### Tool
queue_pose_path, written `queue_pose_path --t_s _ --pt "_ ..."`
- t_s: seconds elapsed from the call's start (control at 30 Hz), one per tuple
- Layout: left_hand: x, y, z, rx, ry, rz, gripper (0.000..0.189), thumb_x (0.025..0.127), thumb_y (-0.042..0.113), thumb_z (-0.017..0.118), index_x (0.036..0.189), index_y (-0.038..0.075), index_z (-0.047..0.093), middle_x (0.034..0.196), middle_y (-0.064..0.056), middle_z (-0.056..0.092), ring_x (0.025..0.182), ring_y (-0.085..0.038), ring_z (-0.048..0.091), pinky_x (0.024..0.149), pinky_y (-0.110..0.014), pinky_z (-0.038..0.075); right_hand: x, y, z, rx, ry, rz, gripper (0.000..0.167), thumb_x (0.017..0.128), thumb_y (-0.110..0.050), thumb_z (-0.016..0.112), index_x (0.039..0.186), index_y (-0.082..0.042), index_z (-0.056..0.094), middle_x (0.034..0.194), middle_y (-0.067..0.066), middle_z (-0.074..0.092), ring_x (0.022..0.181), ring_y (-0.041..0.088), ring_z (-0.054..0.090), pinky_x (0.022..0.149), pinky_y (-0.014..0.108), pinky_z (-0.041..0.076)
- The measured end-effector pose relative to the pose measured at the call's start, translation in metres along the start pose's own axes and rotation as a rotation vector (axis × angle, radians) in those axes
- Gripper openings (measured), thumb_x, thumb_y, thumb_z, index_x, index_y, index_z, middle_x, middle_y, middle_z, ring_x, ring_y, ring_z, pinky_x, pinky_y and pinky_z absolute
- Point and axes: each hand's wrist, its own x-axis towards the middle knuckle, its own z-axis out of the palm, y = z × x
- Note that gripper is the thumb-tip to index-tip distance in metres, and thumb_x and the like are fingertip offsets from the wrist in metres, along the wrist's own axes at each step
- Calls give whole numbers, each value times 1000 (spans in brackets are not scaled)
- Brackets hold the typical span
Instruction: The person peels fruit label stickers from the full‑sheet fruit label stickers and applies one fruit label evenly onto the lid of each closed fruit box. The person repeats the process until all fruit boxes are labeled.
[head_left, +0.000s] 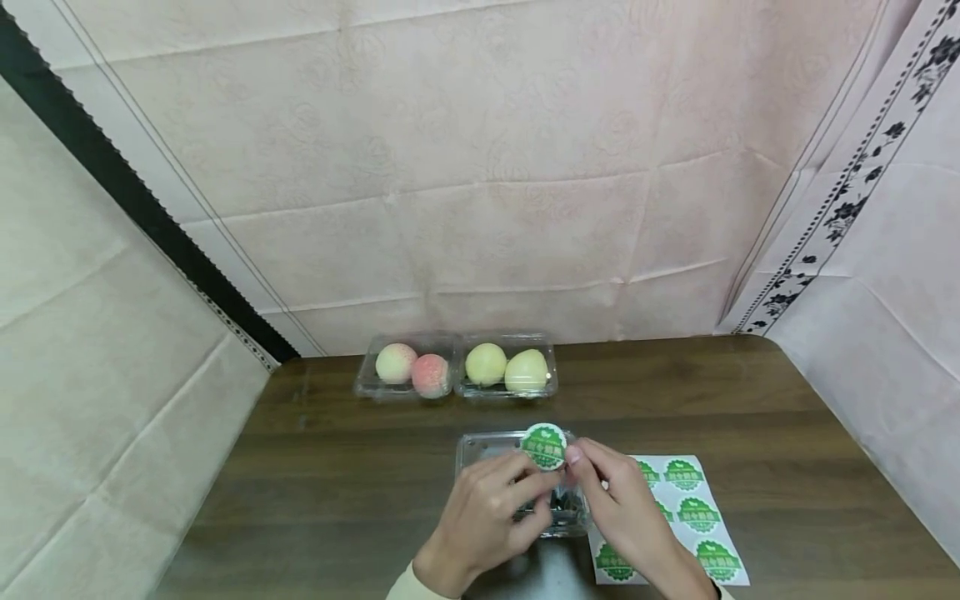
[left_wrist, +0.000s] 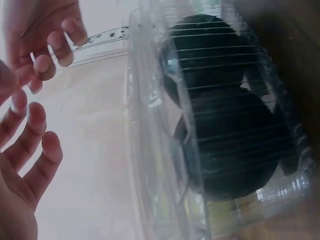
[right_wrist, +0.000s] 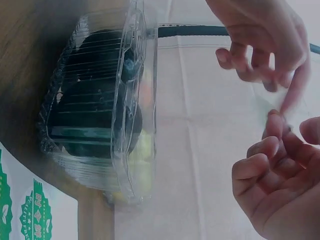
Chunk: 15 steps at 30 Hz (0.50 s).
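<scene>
Fingers: right hand [head_left: 626,512] pinches green sticker [head_left: 543,446]; left hand [head_left: 487,517] spread, loosely bent | clear box [head_left: 472,451] beneath, two dark spheres [left_wrist: 227,142] inside | sticker sheet [head_left: 677,495] beside box

Green-and-white sticker [head_left: 544,447] — from it, a white sheet [head_left: 692,540] with green badges [head_left: 699,516] at four o'clock, pale-yellow fruit [head_left: 527,370] at eleven, pink-and-cream fruit [head_left: 431,375] at ten — brown wood-grained tabletop [head_left: 330,483]; black-flowered border [head_left: 846,210] at two.
</scene>
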Motion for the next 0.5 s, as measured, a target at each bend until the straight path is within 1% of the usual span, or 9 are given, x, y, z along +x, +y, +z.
queue_pose_path --t_s 0.07,0.17,0.2,0.27,0.3,0.33,0.37,0.43,0.5 --pt "1 -1 -1 5 -16 24 19 80 11 73 95 20 81 84 12 63 70 0 57 64 -10 48 1 1 -2 10 9 6 33 111 -10 53 84 -25 63 78 -12 61 68 5 55 60 25 49" --pt "1 -2 -3 -1 -12 49 12 85 16 71 91 21 80 80 13 65 68 1 57 62 -9 46 2 1 -4 10 20 22 32 111 -11 54 82 -23 63 78 -13 61 68 6 55 59 25 48" --pt "1 -3 -4 -10 -6 44 11 87 17 70 90 21 80 79 14 65 67 2 57 62 -8 45 2 1 -4 12 21 32 32 111 -11 54 82 -22 63 78 -12 61 68 6 55 60 25 48" --pt "0 -4 -6 -53 6 12 12 92 19 68 87 21 79 75 15 64 64 4 54 61 -6 42 2 1 -5 20 19 58 32 111 -13 53 82 -19 64 77 -9 62 68 7 56 60 26 47" --pt "-1 -4 -8 -82 11 -13 13 93 20 68 87 21 78 73 15 62 63 5 52 61 -6 41 1 0 -6 30 18 72 31 112 -13 53 83 -17 64 77 -7 61 68 8 56 60 26 47" --pt "-1 -5 -10 -131 14 -50 13 95 19 68 86 21 78 72 15 62 64 6 51 60 -6 41 1 0 -6 37 20 85 31 112 -14 53 83 -16 65 76 -4 61 68 9 56 60 26 47" --pt "-1 -5 -11 -201 11 -97 14 96 18 68 87 20 78 72 14 61 64 6 50 59 -6 41 1 -1 -7 49 21 100 31 112 -14 52 83 -15 65 75 -3 61 66 10 55 59 26 46" --pt "0 -4 -16 -374 -3 -223 14 98 14 68 90 19 78 74 10 65 66 5 51 59 -9 44 1 -2 -8 78 25 114 33 112 -14 52 83 -14 65 71 0 58 62 10 51 54 26 44" --pt "3 -3 -22 -532 -2 -354 16 100 10 67 92 16 79 75 6 67 67 4 52 58 -14 47 1 -3 -9 104 33 119 34 113 -14 51 82 -13 65 67 0 54 58 8 46 50 26 41"
